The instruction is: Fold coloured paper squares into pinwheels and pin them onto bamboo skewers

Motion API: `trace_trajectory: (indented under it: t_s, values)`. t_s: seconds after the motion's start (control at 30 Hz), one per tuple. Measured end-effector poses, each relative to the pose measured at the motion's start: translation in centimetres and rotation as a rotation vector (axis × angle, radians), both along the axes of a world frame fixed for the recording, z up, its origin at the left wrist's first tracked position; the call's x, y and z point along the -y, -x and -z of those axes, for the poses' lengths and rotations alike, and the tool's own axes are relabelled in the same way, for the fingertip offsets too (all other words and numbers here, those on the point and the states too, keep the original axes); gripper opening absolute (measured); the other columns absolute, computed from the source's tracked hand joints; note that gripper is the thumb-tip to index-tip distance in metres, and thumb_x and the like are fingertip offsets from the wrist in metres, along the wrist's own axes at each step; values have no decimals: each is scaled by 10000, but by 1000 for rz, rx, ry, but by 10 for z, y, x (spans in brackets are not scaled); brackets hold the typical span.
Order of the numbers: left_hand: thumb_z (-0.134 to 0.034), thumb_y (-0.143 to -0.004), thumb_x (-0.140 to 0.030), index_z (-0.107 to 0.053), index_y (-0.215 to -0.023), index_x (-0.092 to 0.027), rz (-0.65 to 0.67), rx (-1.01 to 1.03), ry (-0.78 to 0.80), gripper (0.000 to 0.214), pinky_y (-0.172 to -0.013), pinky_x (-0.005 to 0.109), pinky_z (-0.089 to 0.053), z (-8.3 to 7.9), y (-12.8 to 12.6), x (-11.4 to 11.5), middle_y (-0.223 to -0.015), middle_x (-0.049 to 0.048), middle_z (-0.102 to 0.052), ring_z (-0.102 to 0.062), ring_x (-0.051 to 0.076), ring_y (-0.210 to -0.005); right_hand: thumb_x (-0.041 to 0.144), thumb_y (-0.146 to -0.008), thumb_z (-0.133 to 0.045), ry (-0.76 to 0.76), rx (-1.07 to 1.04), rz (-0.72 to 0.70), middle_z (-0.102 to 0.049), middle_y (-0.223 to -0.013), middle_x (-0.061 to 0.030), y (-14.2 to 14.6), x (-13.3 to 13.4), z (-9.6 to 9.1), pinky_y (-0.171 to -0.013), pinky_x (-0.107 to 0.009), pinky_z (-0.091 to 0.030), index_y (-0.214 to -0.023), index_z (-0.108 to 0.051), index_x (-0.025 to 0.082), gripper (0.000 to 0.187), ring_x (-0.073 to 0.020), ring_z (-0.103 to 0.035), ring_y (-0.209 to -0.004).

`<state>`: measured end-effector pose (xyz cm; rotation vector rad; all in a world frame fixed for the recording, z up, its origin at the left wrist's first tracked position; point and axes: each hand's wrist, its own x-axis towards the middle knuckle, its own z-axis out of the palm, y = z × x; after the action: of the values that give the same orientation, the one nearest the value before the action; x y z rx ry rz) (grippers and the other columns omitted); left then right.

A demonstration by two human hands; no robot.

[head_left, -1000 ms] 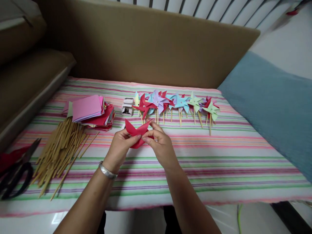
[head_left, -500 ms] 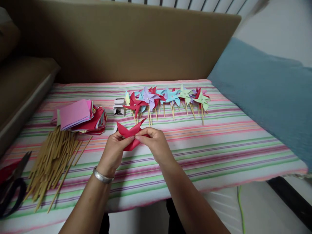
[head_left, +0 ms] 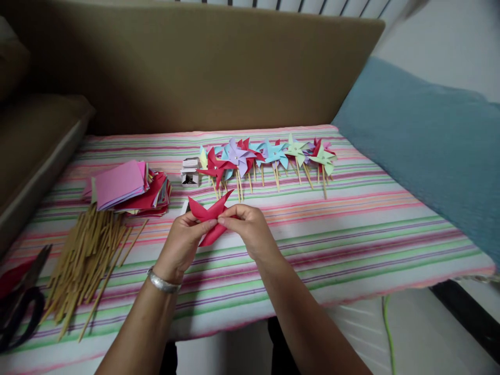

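Note:
Both my hands pinch a red paper pinwheel (head_left: 208,212) at its middle, just above the striped cloth (head_left: 351,234). My left hand (head_left: 183,245), with a silver bracelet on the wrist, grips it from the left with closed fingers. From the right, my right hand (head_left: 250,229) presses its thumb and fingertips on the folded points. A row of finished pinwheels on sticks (head_left: 265,156) lies behind the hands. A small white box (head_left: 190,172) sits left of that row.
A stack of coloured paper squares (head_left: 125,187) lies at the left, with a heap of wooden sticks (head_left: 84,255) in front of it. Black scissors (head_left: 19,302) rest at the left edge. A brown board (head_left: 195,67) stands behind, a blue cushion (head_left: 422,140) at right.
The view shifted a little, so everything sits further left and lower than a second ago. My hands keep pinching the red pinwheel and have barely moved on it.

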<state>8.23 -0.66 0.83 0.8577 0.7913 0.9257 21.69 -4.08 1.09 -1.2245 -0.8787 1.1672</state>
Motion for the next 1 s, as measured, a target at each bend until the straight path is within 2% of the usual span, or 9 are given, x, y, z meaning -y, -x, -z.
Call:
trace_trajectory:
  t_s: [0.2, 0.43, 0.6, 0.73, 0.87, 1.0]
  values:
    - [-754, -607, -148, -722, -709, -154, 9, 28, 15, 107, -712, 236, -487, 1, 0, 1, -698, 17, -718, -633, 118, -663, 213, -606, -691, 6, -35, -4, -617, -617, 20, 2, 1, -1, -626, -258, -411, -598, -639, 178, 63, -115, -543, -609]
    - [-752, -613, -147, -710, -716, -147, -6, 39, 47, 112, -697, 219, -479, 0, 0, 1, -720, 18, -721, -632, 109, -667, 212, -638, -669, -35, 41, 2, -597, -637, 26, 3, 0, -2, -616, -239, -423, -649, -593, 180, 83, -115, -552, -628]
    - [-770, -594, -168, -712, -728, -151, 15, 67, 72, 147, -708, 249, -479, -1, -1, 3, -724, 29, -718, -632, 122, -668, 180, -679, -641, -101, 96, -22, -639, -766, 12, 4, 1, -2, -671, -252, -455, -797, -554, 207, 149, -144, -608, -739]
    - [-779, -577, -195, -717, -724, -140, -29, 50, 37, 169, -667, 247, -464, -1, 0, 4, -692, 27, -706, -604, 114, -621, 187, -709, -636, -129, 153, -34, -671, -797, 8, 7, 5, -9, -698, -275, -464, -989, -563, 240, 293, -156, -627, -753]
    - [-781, -563, -215, -718, -718, -141, -101, 54, -29, 182, -663, 252, -450, -12, 8, 2, -669, 19, -690, -588, 116, -616, 255, -739, -635, -181, 134, -8, -681, -787, 2, 9, 7, -16, -754, -328, -469, -1179, -508, 267, 458, -170, -636, -765]
    - [-769, -575, -237, -709, -683, -147, -119, 44, -110, 154, -643, 258, -444, -36, 19, 8, -624, 5, -655, -559, 111, -587, 365, -764, -611, -161, 97, 138, -696, -824, -40, 5, 3, -8, -768, -377, -484, -1153, -548, 230, 417, -206, -654, -798]
